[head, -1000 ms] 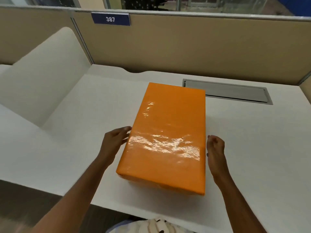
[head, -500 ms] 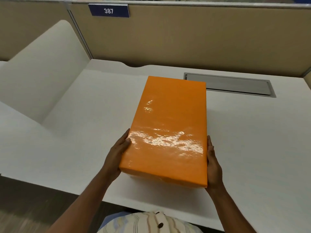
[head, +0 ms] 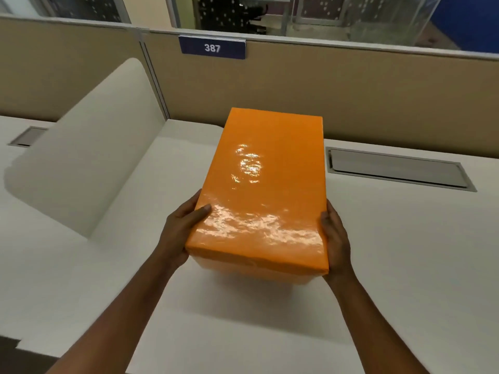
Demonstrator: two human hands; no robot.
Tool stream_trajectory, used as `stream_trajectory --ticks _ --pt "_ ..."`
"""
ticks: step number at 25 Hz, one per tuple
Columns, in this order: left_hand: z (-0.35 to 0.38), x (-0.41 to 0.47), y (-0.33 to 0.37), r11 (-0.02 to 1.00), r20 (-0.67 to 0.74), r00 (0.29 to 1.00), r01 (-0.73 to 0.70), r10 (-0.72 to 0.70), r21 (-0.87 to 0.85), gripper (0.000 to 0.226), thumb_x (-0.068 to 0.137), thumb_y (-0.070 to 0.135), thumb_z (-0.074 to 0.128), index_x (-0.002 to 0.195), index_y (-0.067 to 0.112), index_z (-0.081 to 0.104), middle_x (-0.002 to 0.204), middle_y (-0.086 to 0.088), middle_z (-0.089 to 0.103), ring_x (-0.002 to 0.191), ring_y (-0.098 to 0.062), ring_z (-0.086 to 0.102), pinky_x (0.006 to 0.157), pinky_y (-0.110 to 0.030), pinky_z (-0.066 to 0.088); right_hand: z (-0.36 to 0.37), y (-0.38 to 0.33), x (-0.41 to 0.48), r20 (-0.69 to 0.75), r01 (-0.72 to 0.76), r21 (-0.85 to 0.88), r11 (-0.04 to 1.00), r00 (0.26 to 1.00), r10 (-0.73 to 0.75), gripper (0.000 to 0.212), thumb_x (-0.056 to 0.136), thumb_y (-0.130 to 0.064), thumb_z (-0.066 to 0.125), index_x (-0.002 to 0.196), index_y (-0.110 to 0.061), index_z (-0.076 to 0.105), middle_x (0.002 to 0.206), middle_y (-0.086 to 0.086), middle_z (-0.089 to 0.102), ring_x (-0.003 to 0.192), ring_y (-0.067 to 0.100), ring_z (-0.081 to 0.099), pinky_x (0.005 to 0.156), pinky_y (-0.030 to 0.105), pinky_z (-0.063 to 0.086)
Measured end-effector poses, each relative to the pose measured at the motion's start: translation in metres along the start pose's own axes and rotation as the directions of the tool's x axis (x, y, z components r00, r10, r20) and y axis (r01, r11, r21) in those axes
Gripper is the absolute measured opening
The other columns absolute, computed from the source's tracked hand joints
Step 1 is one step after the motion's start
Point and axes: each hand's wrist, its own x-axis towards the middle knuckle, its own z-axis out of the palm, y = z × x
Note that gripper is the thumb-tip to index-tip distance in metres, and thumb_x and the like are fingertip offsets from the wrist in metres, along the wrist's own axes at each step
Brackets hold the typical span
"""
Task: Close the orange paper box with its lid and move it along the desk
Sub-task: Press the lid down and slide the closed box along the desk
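The orange paper box (head: 267, 184) has its glossy lid on and is held above the white desk (head: 405, 252), with its shadow on the desk below its near end. My left hand (head: 181, 228) grips the box's near left side, thumb on the lid's edge. My right hand (head: 334, 238) presses flat against the near right side. The fingers under the box are hidden.
A grey cable tray cover (head: 397, 168) is set into the desk to the right of the box. A white curved divider (head: 89, 157) stands at the left. A beige partition (head: 351, 90) with a blue "387" sign (head: 212, 47) runs along the back.
Both hands closed in on the box's sides from a small gap, then raised it off the desk. The view has tilted up.
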Motion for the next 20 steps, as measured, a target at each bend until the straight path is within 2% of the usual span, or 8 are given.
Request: stream_trajectory --ticks 2,4,7,10,13,18,20 --pt "-0.036 0.027 0.024 1.0 -0.018 1.0 -0.021 0.021 0.011 0.046 0.077 0.026 0.072 0.122 0.034 0.062 0.115 0.0 0.071 0.097 -0.025 0.07 0.07 -0.035 0.057 0.047 0.005 0.027 0.02 0.016 0.034 0.999 1.0 -0.016 0.042 0.093 -0.034 0.048 0.135 -0.028 0.048 0.127 0.003 0.063 0.105 0.029 0.067 0.077 0.042 0.058" --pt "-0.063 0.053 0.045 1.0 -0.053 0.998 -0.028 0.029 0.013 0.044 0.077 0.025 0.073 0.119 0.032 0.064 0.112 0.002 0.072 0.095 -0.023 0.07 0.069 -0.033 0.058 0.085 0.009 0.051 0.02 0.008 0.042 0.999 1.0 -0.009 0.044 0.095 -0.033 0.049 0.138 -0.024 0.045 0.132 0.007 0.06 0.11 0.033 0.064 0.086 0.05 0.055" --pt "-0.104 0.088 0.069 1.0 -0.13 0.991 -0.03 0.03 0.001 0.036 0.074 0.027 0.075 0.109 0.031 0.07 0.104 0.005 0.074 0.089 -0.021 0.072 0.064 -0.032 0.058 0.137 0.019 0.084 0.0 0.001 0.023 1.0 1.0 -0.001 0.046 0.095 -0.035 0.05 0.139 -0.024 0.043 0.134 0.006 0.057 0.113 0.033 0.061 0.089 0.052 0.053" --pt "-0.139 0.119 0.08 0.999 -0.223 0.975 0.015 -0.024 -0.045 0.036 0.069 0.036 0.079 0.102 0.026 0.07 0.101 -0.002 0.074 0.083 -0.024 0.073 0.06 -0.037 0.058 0.176 0.029 0.111 -0.012 -0.024 0.03 0.999 1.0 0.024 0.047 0.094 -0.036 0.05 0.139 -0.023 0.043 0.134 0.007 0.057 0.112 0.033 0.062 0.091 0.054 0.052" --pt "-0.163 0.145 0.084 0.996 -0.298 0.952 0.047 -0.069 -0.081 0.031 0.069 0.037 0.078 0.095 0.023 0.068 0.096 -0.005 0.073 0.073 -0.022 0.074 0.052 -0.034 0.057 0.203 0.04 0.135 -0.038 -0.057 0.018 0.998 0.998 0.058 0.046 0.095 -0.035 0.05 0.138 -0.021 0.044 0.134 0.009 0.057 0.112 0.034 0.062 0.093 0.056 0.051" --pt "-0.195 0.184 0.087 0.993 -0.345 0.935 0.049 -0.083 -0.105 0.032 0.07 0.032 0.078 0.098 0.021 0.069 0.099 -0.007 0.072 0.085 -0.028 0.071 0.061 -0.039 0.057 0.239 0.052 0.175 -0.027 -0.047 -0.018 0.999 0.999 0.047 0.043 0.095 -0.035 0.05 0.135 -0.022 0.047 0.129 0.006 0.061 0.105 0.029 0.065 0.086 0.048 0.056" --pt "-0.204 0.196 0.087 0.994 -0.354 0.932 0.042 -0.074 -0.097 0.027 0.072 0.032 0.077 0.096 0.022 0.07 0.1 -0.007 0.072 0.087 -0.029 0.07 0.064 -0.04 0.057 0.248 0.057 0.188 -0.015 -0.052 -0.017 0.999 0.999 0.052 0.043 0.095 -0.035 0.051 0.135 -0.023 0.047 0.129 0.006 0.061 0.105 0.029 0.065 0.087 0.049 0.055"
